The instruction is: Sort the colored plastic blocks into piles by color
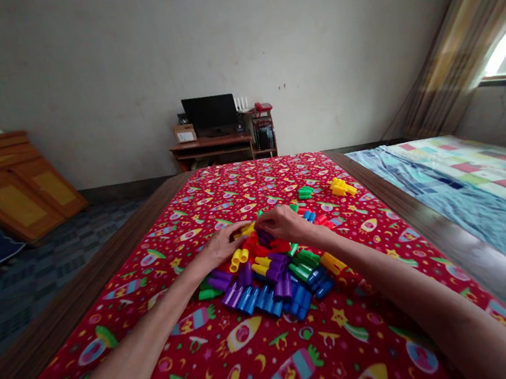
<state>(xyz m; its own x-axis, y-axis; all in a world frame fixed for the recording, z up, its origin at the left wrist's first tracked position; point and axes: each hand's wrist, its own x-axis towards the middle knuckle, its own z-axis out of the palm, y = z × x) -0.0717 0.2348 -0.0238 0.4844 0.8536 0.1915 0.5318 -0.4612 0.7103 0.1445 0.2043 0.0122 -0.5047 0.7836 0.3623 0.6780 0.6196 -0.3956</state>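
Note:
A pile of plastic building blocks shaped like joined tubes (264, 300) lies in front of me, in purple, blue, green, yellow and red. At the far left side of the pile, my left hand (224, 244) curls its fingers around a yellow block (246, 230). My right hand (285, 224) is close beside it, bent over the far part of the pile, with its fingers closed on a purple block (264, 234). The right fingertips are partly hidden behind the hand. Red blocks (280, 246) lie just under both hands, and an upright yellow block (238, 259) stands near my left wrist.
The red patterned cloth (261, 182) covers a long table. Farther off on it are a green block group (305, 192) and a yellow block group (342, 187). A desk with a monitor (211, 114) stands by the wall; a bed (454, 197) is to the right.

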